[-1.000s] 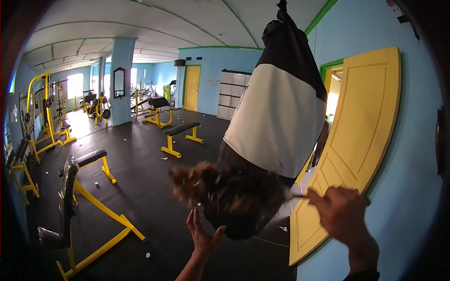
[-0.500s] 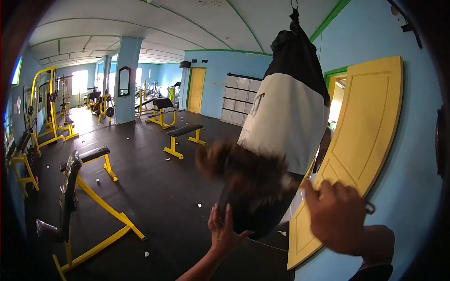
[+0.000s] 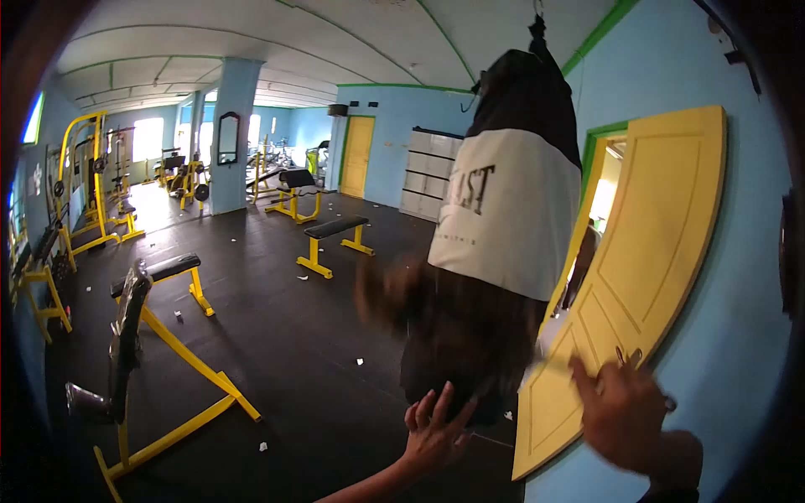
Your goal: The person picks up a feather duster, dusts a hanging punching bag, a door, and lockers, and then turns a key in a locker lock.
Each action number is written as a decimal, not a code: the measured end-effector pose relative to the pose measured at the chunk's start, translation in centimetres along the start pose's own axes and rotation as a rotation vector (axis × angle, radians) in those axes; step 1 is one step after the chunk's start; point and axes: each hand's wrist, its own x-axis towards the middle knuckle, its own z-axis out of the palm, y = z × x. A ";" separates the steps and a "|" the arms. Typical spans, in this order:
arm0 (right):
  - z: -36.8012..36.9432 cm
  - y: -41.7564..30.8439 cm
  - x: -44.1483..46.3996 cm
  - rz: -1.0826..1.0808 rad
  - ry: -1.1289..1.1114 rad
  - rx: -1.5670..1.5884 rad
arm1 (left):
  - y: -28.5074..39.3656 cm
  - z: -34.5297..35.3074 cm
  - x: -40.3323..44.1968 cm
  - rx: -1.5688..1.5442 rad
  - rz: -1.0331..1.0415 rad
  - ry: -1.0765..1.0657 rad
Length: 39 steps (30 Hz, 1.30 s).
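Observation:
A black and white punching bag (image 3: 503, 214) hangs from the ceiling, with dark lettering on its white band. My left hand (image 3: 436, 427) lies against the bag's lower black part, its fingers apart. At the right, in front of the yellow door, my right hand (image 3: 620, 411) is closed around the handle of a feather duster. Motion smears the duster's brown feathers (image 3: 386, 292), which show as a blur across the bag's lower half and left of it.
A yellow door (image 3: 646, 243) stands ajar close on the right, beside a blue wall. On the left is a yellow-framed exercise bench (image 3: 180, 348). Farther back are a flat bench (image 3: 335, 228), a white locker cabinet (image 3: 428, 172) and a yellow rack (image 3: 99, 180). White scraps dot the dark floor.
The bag has turned, showing more lettering, and hangs straighter. My left hand has moved right onto its lower part. My right hand has shifted slightly right and down, with the duster still moving.

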 end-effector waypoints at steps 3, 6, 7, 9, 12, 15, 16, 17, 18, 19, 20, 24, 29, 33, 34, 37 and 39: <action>-0.9 -0.4 -0.1 -0.064 -0.139 0.170 | -0.1 -0.8 -0.4 -0.025 0.061 -0.073; -1.1 2.1 2.1 0.150 0.055 0.000 | 0.8 -2.8 0.4 -0.033 0.136 -0.104; -1.1 3.1 3.2 0.283 0.126 -0.053 | 1.2 -3.1 0.6 -0.032 0.162 -0.119; -1.0 5.5 5.4 0.442 0.310 -0.129 | 1.8 -3.2 0.6 -0.017 0.179 -0.156; -1.8 5.4 4.9 0.372 0.302 -0.192 | 2.0 -3.1 1.0 -0.045 0.244 -0.210; -4.7 1.4 2.4 0.029 0.076 -0.045 | 2.2 -4.1 2.3 -0.091 0.319 -0.305; -4.6 1.3 2.8 0.021 0.076 -0.037 | 2.4 -4.4 2.4 -0.097 0.354 -0.385; -4.3 1.4 3.4 -0.063 -0.009 0.025 | 2.6 -3.9 2.3 -0.098 0.344 -0.393; -3.9 1.6 3.9 -0.143 -0.094 0.086 | 2.7 -3.3 2.3 -0.129 0.381 -0.380; -3.2 2.0 4.6 -0.141 -0.092 0.087 | 2.4 -2.9 2.5 -0.156 0.424 -0.359; -2.3 2.6 5.3 -0.019 0.036 0.042 | 2.5 -3.2 2.7 -0.156 0.429 -0.356; -0.2 5.2 7.0 0.303 0.479 0.028 | 2.4 -3.9 2.5 -0.209 0.359 -0.336; -0.4 5.2 4.5 0.201 0.341 0.164 | -0.7 -4.2 1.4 -0.205 0.253 -0.222; 0.5 6.6 2.1 -0.016 -0.186 0.267 | -2.8 -3.9 -0.9 -0.161 0.154 -0.214; 0.8 6.7 1.9 -0.039 -0.223 0.278 | -3.3 -3.5 -1.7 -0.157 0.150 -0.203; 0.1 7.5 1.9 0.062 0.076 0.294 | -4.6 -1.7 -4.2 -0.395 0.284 -0.055; 0.7 7.0 2.1 0.209 0.241 0.268 | -4.4 -2.5 -4.2 -0.405 0.271 0.049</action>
